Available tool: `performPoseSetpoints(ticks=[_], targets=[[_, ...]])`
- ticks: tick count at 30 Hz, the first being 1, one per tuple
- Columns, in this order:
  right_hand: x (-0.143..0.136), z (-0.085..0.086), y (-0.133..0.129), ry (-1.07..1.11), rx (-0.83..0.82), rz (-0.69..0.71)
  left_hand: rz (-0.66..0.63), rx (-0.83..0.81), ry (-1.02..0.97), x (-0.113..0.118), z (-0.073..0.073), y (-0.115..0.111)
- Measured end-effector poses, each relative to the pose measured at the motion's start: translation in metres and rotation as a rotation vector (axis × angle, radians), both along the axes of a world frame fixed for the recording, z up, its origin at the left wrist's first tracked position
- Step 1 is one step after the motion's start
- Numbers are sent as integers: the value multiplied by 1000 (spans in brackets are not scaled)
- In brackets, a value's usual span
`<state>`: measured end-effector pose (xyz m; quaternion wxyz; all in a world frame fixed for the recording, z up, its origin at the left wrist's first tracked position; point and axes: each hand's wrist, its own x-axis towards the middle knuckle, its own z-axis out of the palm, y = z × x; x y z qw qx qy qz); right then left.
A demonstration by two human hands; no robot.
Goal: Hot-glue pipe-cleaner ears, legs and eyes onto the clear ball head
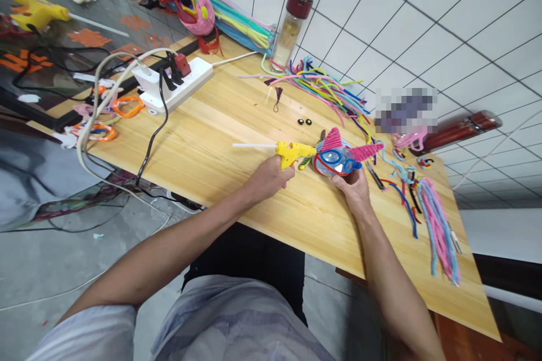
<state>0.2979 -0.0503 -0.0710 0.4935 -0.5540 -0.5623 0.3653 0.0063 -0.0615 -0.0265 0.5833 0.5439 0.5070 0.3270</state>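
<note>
My left hand (pixel 271 179) is wrapped round the grip of a yellow glue gun (pixel 292 153), whose white glue stick points left. The gun's nozzle is at the left side of a clear plastic craft piece (pixel 337 163) with blue rings, a red outline and two pink ears. Whether the nozzle touches it I cannot tell. My right hand (pixel 354 187) holds this piece from its lower right, thumb at the near edge and the other fingers mostly hidden. Behind the piece, two small black eyes (pixel 304 122) lie on the wooden table (pixel 212 141).
A white power strip (pixel 178 84) with cables stands at the left. Behind are a glass bottle (pixel 290 31) and loose pipe cleaners (pixel 322 87). A red flask (pixel 461 132), pens and a pink-and-blue bundle (pixel 438 228) lie right. Finished masks (pixel 195 5) sit back left.
</note>
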Motion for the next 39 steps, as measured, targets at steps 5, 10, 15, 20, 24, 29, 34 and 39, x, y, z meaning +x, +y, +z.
performPoseSetpoints(ticks=[5,10,15,20,24,29,34,39], targets=[[-1,1,-1,8,-4,-2,-5,-3,6,-1,0,0],[0,0,0,-10,5,16,6,16,-8,-1,0,0],[1,0,0,-13,5,7,27,2,5,0,5,-3],[-1,2,0,-4,0,4,28,7,-24,1,3,-3],[-1,1,0,-11,8,4,9,24,-22,0,-2,-1],[1,-1,0,-8,0,-2,5,12,7,0,0,-1],[-1,0,0,-5,14,29,16,-7,30,0,1,-1],[-1,2,-1,-13,21,39,13,-11,40,2,-1,0]])
